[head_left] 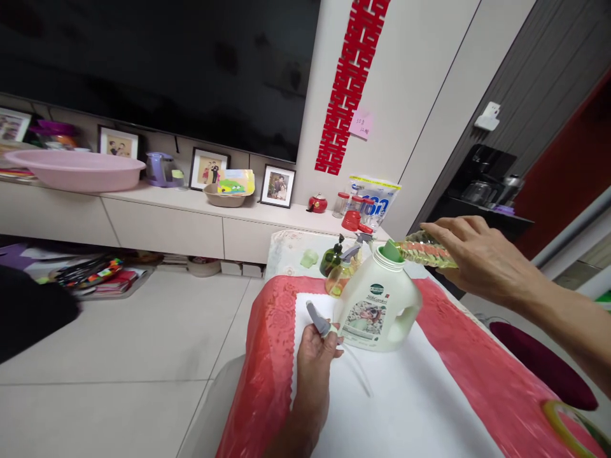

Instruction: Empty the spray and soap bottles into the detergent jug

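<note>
My right hand [470, 248] is wrapped round a clear, ribbed bottle [422, 250] with a reddish label. The bottle lies nearly on its side, its mouth at a green funnel-like spout [391, 252] in the neck of a pale green detergent jug [379, 305]. The jug stands upright, its handle toward the right. My left hand [317, 362], just left of the jug's base, pinches a grey pump head [317, 318] by its pale collar. A thin tube [360, 369] runs from it to the right over the white sheet. Whether liquid is flowing is hard to see.
Behind the jug stand a dark green pump bottle [331, 256] and a yellowish spray bottle [338, 280]. A light green lump [309, 257] lies left of them. The table has a red cover [267, 337] and white sheet [405, 407]. A tape roll [575, 429] sits near right.
</note>
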A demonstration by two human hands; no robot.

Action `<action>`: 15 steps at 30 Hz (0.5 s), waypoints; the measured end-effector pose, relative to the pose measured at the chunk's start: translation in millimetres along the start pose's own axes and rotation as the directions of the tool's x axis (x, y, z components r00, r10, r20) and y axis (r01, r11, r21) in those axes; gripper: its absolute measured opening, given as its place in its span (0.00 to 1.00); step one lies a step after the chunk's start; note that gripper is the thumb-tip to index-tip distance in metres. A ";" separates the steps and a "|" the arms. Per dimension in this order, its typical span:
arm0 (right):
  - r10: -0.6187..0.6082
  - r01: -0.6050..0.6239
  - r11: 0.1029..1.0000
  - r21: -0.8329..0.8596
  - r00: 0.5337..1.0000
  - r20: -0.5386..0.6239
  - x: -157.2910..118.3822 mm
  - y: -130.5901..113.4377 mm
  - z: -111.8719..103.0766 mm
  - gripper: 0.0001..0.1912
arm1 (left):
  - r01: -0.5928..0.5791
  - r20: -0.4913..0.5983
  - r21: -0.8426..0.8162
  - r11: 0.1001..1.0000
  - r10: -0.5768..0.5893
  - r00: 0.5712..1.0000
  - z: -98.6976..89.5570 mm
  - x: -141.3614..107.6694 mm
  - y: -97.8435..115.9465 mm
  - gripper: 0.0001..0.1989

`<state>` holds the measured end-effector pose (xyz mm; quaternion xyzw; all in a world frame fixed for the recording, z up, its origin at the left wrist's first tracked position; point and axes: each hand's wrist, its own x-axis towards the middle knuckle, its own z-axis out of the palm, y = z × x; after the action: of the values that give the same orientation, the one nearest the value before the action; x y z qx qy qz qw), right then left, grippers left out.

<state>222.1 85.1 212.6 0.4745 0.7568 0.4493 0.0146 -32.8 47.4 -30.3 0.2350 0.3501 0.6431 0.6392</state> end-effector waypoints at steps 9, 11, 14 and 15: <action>-0.223 0.222 0.975 -0.032 0.973 -0.050 31.2 10.4 -15.7 0.27 | 0.027 -0.002 0.005 1.000 -0.027 1.000 0.4 -1.5 1.8 0.24; -0.247 0.244 0.969 -0.042 0.967 -0.063 34.8 9.9 -20.2 0.25 | 0.029 -0.001 0.008 1.000 -0.029 1.000 0.9 -2.0 2.4 0.24; -0.269 0.264 0.962 -0.072 0.961 -0.071 38.4 7.5 -28.0 0.24 | 0.032 0.003 0.014 0.999 -0.032 0.999 0.8 -2.3 2.4 0.23; -0.276 0.270 0.959 -0.081 0.958 -0.076 39.3 6.7 -30.3 0.23 | 0.034 0.004 0.017 0.999 -0.034 0.999 0.4 -2.3 2.2 0.23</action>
<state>191.6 94.7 251.1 0.3448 0.7988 0.4893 0.0602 -33.7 45.3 -28.0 0.2359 0.3582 0.6287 0.6486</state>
